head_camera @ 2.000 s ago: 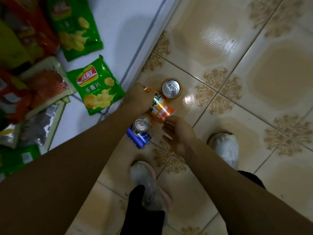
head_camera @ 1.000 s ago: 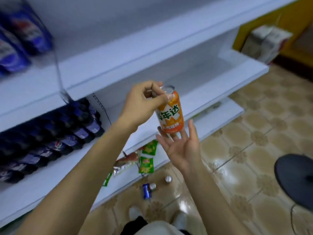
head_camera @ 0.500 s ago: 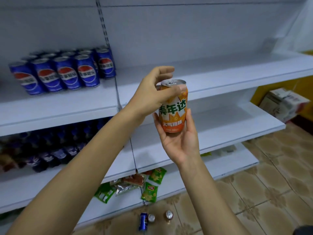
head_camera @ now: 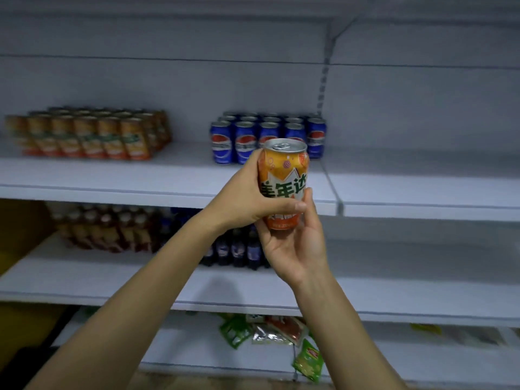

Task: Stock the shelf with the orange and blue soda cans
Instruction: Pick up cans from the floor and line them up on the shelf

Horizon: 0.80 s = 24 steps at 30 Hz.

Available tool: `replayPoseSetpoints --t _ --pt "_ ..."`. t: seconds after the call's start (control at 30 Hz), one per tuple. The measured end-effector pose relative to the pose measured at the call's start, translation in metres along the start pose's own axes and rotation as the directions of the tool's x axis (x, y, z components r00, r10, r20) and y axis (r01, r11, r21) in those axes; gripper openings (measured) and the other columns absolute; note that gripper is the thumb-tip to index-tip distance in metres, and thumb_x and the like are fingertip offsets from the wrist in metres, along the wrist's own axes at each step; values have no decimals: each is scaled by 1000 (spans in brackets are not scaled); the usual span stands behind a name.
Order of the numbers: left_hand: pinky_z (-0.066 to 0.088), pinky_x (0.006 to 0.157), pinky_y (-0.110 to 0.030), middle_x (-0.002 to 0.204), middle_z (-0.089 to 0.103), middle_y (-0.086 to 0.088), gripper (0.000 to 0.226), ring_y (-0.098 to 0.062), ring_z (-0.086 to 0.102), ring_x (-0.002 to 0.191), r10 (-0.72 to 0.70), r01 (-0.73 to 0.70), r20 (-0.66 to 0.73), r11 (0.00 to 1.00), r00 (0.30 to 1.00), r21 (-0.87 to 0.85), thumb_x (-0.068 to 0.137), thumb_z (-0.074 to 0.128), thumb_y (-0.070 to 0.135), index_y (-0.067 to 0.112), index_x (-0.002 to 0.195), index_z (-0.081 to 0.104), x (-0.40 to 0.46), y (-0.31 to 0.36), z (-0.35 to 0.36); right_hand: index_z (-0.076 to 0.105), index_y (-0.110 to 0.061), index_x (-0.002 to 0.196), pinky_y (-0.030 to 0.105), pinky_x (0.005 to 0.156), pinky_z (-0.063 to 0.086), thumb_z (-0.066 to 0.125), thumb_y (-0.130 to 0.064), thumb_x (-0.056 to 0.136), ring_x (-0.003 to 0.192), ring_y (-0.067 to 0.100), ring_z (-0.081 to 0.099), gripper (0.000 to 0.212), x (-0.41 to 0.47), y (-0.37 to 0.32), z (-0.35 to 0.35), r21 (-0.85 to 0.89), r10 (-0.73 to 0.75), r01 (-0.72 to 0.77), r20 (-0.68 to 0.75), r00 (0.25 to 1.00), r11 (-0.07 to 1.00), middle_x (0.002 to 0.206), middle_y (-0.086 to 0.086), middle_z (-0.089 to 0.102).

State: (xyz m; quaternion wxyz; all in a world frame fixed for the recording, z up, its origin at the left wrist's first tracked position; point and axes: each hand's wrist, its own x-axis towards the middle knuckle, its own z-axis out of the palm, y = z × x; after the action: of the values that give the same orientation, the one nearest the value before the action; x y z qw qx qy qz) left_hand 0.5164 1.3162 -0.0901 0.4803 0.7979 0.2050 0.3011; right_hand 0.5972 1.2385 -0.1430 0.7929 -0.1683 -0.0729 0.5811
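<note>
I hold an orange soda can [head_camera: 284, 175] upright in front of the white upper shelf [head_camera: 168, 178]. My left hand [head_camera: 247, 198] grips its left side, thumb across the label. From below and behind, my right hand [head_camera: 292, 243] cups the can's base, its fingers curled up round the right side. On that shelf stand several orange cans [head_camera: 90, 136] at the left and several blue cans [head_camera: 253, 139] just behind the held can.
The shelf to the right of the upright divider [head_camera: 326, 164] is bare. Dark bottles [head_camera: 135, 232] fill the shelf below. Snack bags [head_camera: 275, 333] lie on the bottom shelf.
The view has swung up and left to the upper shelf. My left hand has slid from the can's top to its side. My right hand now wraps the base.
</note>
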Motion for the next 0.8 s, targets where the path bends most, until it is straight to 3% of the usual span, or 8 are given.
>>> replayPoseSetpoints --t 0.1,0.2,0.3,0.4,0.5,0.63,0.73,0.8 --pt "52 88 -20 112 65 15 82 3 63 101 -18 26 -92 996 996 89 56 88 33 32 125 44 -29 -13 -77 62 -8 122 37 84 58 46 -46 96 102 24 69 49 21 69 35 3 82 -83 68 994 997 118 12 68" --pt "52 83 -17 109 65 15 70 5 63 98 -8 36 -190 989 982 147 63 87 29 32 120 46 -58 -30 -147 59 -11 128 39 89 56 45 -48 95 112 25 64 51 39 138 66 -35 178 -175 138 974 984 123 12 66" --pt "52 86 -23 109 66 13 65 1 63 100 0 45 -273 986 962 158 64 86 31 34 117 48 -83 -51 -207 58 -17 128 44 94 52 40 -51 96 117 26 61 51 55 194 90 -237 241 -200 156 958 951 124 10 66" --pt "53 87 -26 111 67 14 70 1 63 101 5 50 -299 983 954 176 62 86 40 34 121 49 -97 -70 -252 55 -20 132 42 95 51 42 -54 94 114 22 63 53 72 224 101 -526 189 -120 80 979 842 121 6 68" --pt "51 85 -20 113 64 17 79 5 61 102 -5 62 -289 980 957 189 58 82 48 33 127 46 -101 -88 -279 50 -22 135 39 95 49 51 -58 80 112 18 62 66 90 232 113 -688 42 4 50 998 726 125 4 63" --pt "53 91 -31 114 65 13 74 0 62 104 -27 77 -281 983 959 168 64 87 37 29 126 48 -84 -117 -293 53 -28 126 28 86 55 60 -51 79 103 8 65 53 112 217 135 -876 -122 259 229 966 407 115 -4 65" --pt "55 91 -38 112 67 11 77 -4 64 102 -26 64 -266 989 964 135 60 86 38 29 127 49 -61 -133 -292 45 -30 137 17 76 55 70 -41 80 99 2 63 63 134 203 141 -929 -81 363 358 930 75 114 -12 62" --pt "55 90 -37 111 68 11 85 -5 65 101 -6 35 -252 993 968 112 54 82 43 30 130 47 -39 -141 -289 39 -34 140 19 79 54 76 -43 74 101 2 60 76 152 194 145 -915 -2 384 387 922 -127 119 -15 57"
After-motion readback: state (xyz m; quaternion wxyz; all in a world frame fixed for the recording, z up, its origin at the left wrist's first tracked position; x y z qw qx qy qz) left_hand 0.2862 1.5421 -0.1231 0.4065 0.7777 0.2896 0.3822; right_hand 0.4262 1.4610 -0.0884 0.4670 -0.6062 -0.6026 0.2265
